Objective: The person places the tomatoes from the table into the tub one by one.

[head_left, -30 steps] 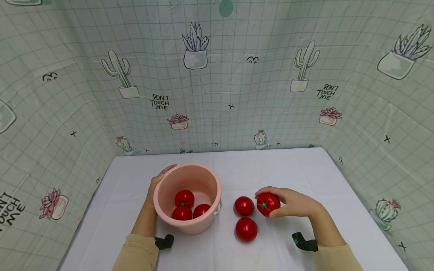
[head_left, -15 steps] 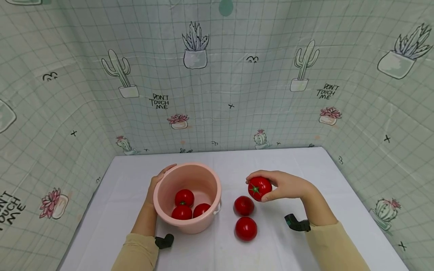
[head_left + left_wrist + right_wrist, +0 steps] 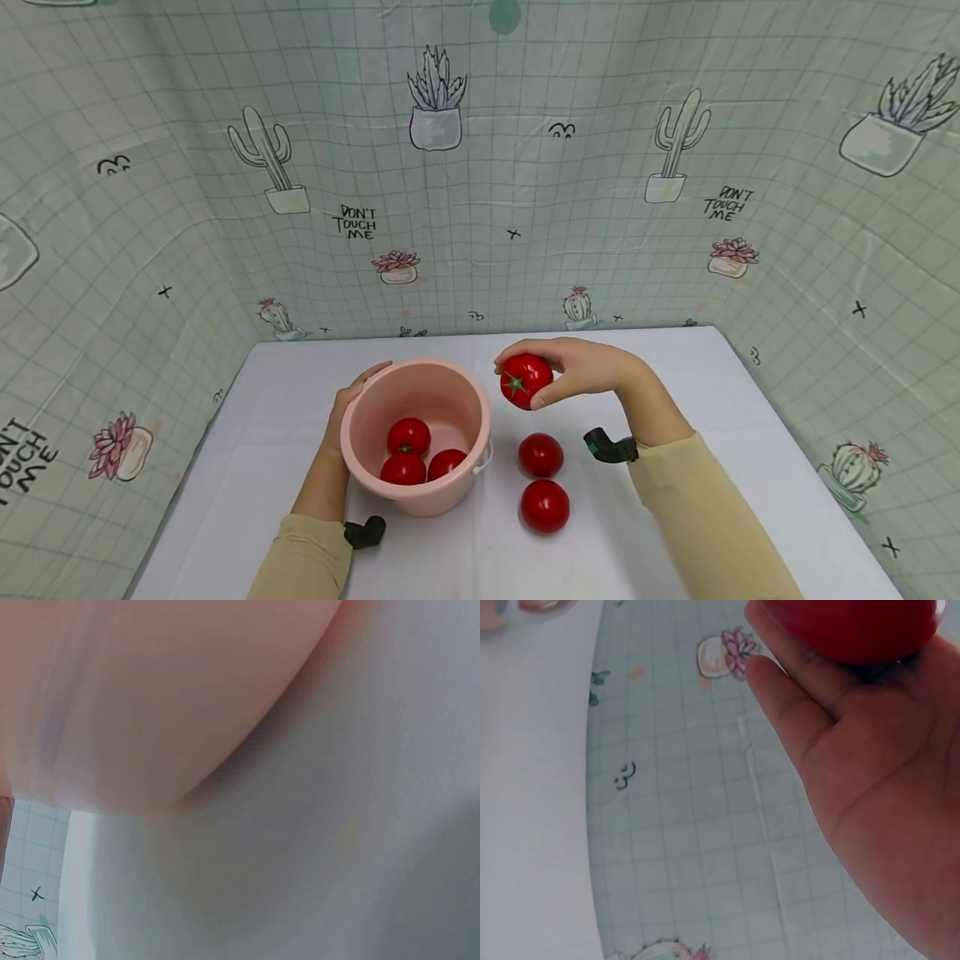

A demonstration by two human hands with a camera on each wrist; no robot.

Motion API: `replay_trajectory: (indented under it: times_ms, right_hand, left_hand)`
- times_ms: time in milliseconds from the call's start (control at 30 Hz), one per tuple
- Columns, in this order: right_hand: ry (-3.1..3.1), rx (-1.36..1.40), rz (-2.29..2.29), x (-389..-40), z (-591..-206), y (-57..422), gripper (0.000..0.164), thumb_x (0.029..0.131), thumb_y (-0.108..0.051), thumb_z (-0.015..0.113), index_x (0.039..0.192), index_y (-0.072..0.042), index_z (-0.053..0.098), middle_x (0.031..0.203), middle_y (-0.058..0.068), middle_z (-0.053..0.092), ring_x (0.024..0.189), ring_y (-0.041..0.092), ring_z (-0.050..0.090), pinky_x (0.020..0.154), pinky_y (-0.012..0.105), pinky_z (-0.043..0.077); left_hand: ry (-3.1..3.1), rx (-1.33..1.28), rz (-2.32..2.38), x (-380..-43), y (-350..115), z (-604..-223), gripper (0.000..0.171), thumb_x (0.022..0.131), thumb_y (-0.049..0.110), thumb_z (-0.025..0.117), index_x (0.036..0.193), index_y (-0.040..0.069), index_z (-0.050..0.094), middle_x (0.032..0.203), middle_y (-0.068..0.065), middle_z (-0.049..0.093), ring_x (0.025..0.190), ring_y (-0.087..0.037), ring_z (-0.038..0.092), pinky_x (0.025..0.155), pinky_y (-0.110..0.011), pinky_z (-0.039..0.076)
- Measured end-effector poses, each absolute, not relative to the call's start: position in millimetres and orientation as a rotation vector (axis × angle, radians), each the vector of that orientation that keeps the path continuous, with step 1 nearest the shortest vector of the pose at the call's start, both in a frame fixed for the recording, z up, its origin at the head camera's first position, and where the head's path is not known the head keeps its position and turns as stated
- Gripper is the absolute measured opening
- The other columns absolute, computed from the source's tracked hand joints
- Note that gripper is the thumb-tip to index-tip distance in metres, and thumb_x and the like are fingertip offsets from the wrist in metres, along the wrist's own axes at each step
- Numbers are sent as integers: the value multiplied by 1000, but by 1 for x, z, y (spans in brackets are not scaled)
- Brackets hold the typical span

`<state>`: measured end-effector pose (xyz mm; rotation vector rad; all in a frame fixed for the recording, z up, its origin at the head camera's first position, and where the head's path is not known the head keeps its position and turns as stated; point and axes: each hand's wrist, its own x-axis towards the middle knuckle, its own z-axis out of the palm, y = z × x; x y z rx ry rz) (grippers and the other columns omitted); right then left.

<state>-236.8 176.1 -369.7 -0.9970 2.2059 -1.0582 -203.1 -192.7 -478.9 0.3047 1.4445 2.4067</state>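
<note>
In the head view, my right hand holds a red tomato with a green star-shaped calyx between thumb and fingers, raised to the right of the pink bucket's far rim. The right wrist view shows the same tomato against the fingers. My left hand lies along the outer left side of the pink bucket, fingers stretched toward its far side, partly hidden by the rim. Three tomatoes sit inside the bucket. Pink wall fills much of the left wrist view.
Two more tomatoes stand on the white tabletop right of the bucket, the farther tomato just behind the nearer tomato. A white handle hangs at the bucket's right side. Cactus-printed cloth encloses the table's back and sides.
My right hand has lifted its tomato off the table and carried it left and away from me, closer to the bucket. The left hand and bucket stay in place.
</note>
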Motion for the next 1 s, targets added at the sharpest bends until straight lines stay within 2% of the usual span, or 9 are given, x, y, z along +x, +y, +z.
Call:
replay_trajectory:
  times_ms: [233,567,633,800,1000]
  right_hand:
    - [2138,-1009,-1066,-252,-357,141,61,81,-31,78,136,-31,53,131,-4,59,118,20,58,90,36,56]
    - [1940,-1068,-1081,-267,-354,96,63,82,-24,76,139,-15,52,131,2,57,121,23,56,91,37,57]
    - [1947,-1068,-1055,-269,-354,89,64,82,-26,76,140,-13,51,130,1,58,120,22,56,91,36,57]
    - [1954,-1077,-981,-274,-355,69,66,80,-31,76,140,-14,52,127,-1,59,118,21,56,89,35,57]
    - [1977,-1085,-872,-275,-353,43,64,81,-34,76,138,-20,53,126,-5,59,118,16,56,89,31,56]
  left_hand:
    - [1390,358,2413,-204,-194,-479,52,100,28,20,140,25,54,127,12,66,118,-10,58,105,-30,46]
    - [1397,306,2409,-206,-195,-481,48,100,30,25,135,31,58,127,14,66,118,-8,57,105,-29,46]
    - [1422,286,2399,-206,-194,-480,50,99,29,24,138,30,55,127,14,66,119,-8,57,106,-31,46]
    - [1444,251,2386,-204,-193,-478,52,98,29,23,139,31,54,128,14,66,120,-9,57,107,-33,46]
    - [1419,324,2391,-205,-193,-478,52,98,27,19,128,36,60,125,15,66,115,-6,59,104,-29,47]
